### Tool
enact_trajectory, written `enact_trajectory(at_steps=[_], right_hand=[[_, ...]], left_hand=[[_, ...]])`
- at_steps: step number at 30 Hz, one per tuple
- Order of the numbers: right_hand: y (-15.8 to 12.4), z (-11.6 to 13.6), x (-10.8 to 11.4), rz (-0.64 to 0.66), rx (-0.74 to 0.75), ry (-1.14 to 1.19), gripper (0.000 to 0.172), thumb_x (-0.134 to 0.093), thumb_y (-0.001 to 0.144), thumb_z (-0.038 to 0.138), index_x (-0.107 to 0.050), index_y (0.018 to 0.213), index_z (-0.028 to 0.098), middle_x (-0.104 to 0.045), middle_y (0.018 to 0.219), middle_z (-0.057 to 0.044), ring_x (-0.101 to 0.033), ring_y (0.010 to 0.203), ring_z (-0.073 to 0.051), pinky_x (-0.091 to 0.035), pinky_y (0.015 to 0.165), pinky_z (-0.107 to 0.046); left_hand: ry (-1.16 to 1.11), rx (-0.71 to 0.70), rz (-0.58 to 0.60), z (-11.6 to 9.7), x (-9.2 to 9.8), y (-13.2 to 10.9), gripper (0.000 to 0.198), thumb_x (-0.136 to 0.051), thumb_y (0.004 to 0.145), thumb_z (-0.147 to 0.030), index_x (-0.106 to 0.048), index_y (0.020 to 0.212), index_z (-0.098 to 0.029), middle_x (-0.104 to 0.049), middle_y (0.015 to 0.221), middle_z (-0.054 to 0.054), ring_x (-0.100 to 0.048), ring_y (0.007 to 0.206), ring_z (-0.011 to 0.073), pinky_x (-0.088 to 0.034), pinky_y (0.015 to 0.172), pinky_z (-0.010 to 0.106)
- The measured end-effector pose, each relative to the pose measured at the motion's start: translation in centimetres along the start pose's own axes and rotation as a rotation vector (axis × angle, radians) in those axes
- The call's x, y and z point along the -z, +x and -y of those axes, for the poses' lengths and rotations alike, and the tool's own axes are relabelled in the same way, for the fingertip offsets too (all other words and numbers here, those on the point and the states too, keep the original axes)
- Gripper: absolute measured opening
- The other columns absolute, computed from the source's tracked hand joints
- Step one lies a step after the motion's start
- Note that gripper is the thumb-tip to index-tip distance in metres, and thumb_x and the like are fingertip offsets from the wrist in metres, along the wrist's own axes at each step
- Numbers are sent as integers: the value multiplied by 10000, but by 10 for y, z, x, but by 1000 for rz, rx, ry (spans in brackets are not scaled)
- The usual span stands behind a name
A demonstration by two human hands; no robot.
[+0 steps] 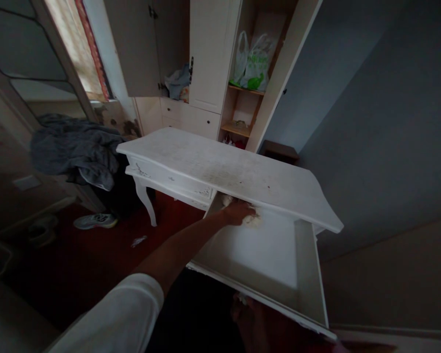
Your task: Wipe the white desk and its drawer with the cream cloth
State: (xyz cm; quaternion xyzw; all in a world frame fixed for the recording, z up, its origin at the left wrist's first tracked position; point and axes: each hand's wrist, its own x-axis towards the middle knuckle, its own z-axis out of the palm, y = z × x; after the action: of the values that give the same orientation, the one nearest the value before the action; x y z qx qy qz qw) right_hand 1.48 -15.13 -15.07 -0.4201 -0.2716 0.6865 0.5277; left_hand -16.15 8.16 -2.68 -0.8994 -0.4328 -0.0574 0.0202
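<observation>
My left hand point(239, 213), at the end of a bare forearm with a white sleeve, reaches into the back left of a pulled-out white drawer point(264, 245). Its fingers are closed over a crumpled pale cloth point(252, 220), which is partly hidden and blurred. Another whitish bit point(227, 200) shows behind the hand. The drawer belongs to a white desk point(220, 159) with smudges on its top and curved legs. Under the drawer front is a dark patch of bare skin point(252, 318) with something small and white; whether it is my right hand or a foot, I cannot tell.
Behind the desk stands a white wardrobe point(209, 54) with open doors and a plastic bag point(255, 63) on a shelf. To the left, grey clothing point(77, 147) is heaped near a mirror. A sneaker point(95, 221) and a scrap point(138, 241) lie on the red floor.
</observation>
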Motion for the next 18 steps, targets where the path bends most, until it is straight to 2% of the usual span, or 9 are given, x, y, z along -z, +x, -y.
enact_trajectory(at_steps=[5, 11, 14, 18], right_hand=[[-1, -1, -2, -48, 17, 3, 245, -798, 688, 482, -727, 823, 290, -703, 758, -43, -629, 582, -224, -459, 418, -338], [-4, -1, -2, -26, -43, 16, 308, -800, 697, 510, -728, 803, 230, -704, 765, -44, -573, 532, -162, -475, 484, -316], [-5, 2, -4, -6, -49, 10, 325, -789, 710, 529, -727, 792, 220, -702, 778, -38, -576, 545, -153, -483, 522, -312], [-6, 7, -10, -4, -65, 5, 382, -797, 686, 563, -726, 790, 203, -691, 754, -38, -553, 527, -140, -471, 504, -294]], left_hand=[[-63, -128, -18, -24, -2, 22, 525, -630, 766, -190, -611, 1287, -245, -543, 1326, 111, -462, 1240, 289, -339, 1054, 423], [-75, -238, -28, -53, -13, 40, 463, -617, 787, -190, -626, 1246, -250, -536, 1325, 110, -459, 1206, 288, -370, 1000, 437], [-72, -234, -30, -68, -13, 40, 463, -615, 790, -186, -621, 1249, -245, -539, 1328, 115, -459, 1197, 292, -384, 978, 441], [-69, -156, -27, -81, -5, 34, 449, -584, 812, -164, -622, 1251, -255, -559, 1310, 117, -468, 1184, 300, -409, 949, 462]])
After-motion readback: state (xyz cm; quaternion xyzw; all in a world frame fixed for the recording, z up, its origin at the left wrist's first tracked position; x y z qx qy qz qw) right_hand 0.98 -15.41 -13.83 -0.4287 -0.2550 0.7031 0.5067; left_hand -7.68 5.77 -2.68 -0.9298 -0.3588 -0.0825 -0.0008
